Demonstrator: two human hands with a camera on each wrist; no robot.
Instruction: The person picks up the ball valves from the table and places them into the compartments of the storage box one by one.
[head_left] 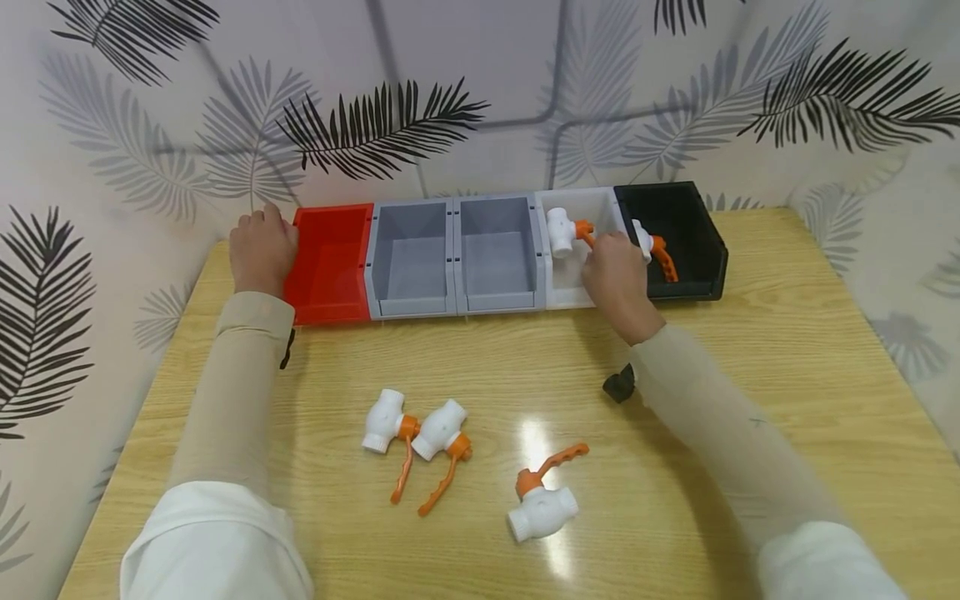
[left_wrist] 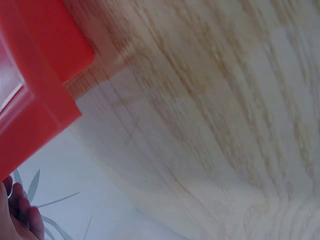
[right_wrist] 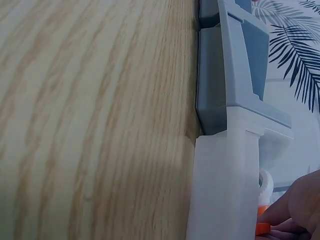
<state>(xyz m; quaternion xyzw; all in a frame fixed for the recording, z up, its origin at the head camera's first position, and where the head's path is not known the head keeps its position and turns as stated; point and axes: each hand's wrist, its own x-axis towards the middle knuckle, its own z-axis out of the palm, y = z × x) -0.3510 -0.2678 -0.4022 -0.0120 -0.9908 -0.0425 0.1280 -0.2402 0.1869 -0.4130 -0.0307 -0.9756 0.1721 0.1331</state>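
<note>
My left hand [head_left: 262, 250] grips the left wall of a red bin [head_left: 330, 312]; in the left wrist view its curled fingers [left_wrist: 31, 220] show below the rim. Over the white bin [head_left: 558, 296], my right hand [head_left: 618, 279] pinches the orange handle [right_wrist: 262, 228] of a white plastic ball valve [head_left: 559, 232], whose body lies inside that bin. Just right of this hand, a second ball valve [head_left: 663, 257] sits at the left side of the black bin [head_left: 701, 242], part of its white body hidden by the hand.
Two grey bins [head_left: 412, 306] stand between the red and white ones, all in one row along the back of the wooden table [head_left: 337, 533]. Nearer lie three more ball valves: a left one [head_left: 384, 421], a middle one [head_left: 441, 429] and a right one [head_left: 543, 511]. Leaf-print cloth [head_left: 480, 50] hangs behind.
</note>
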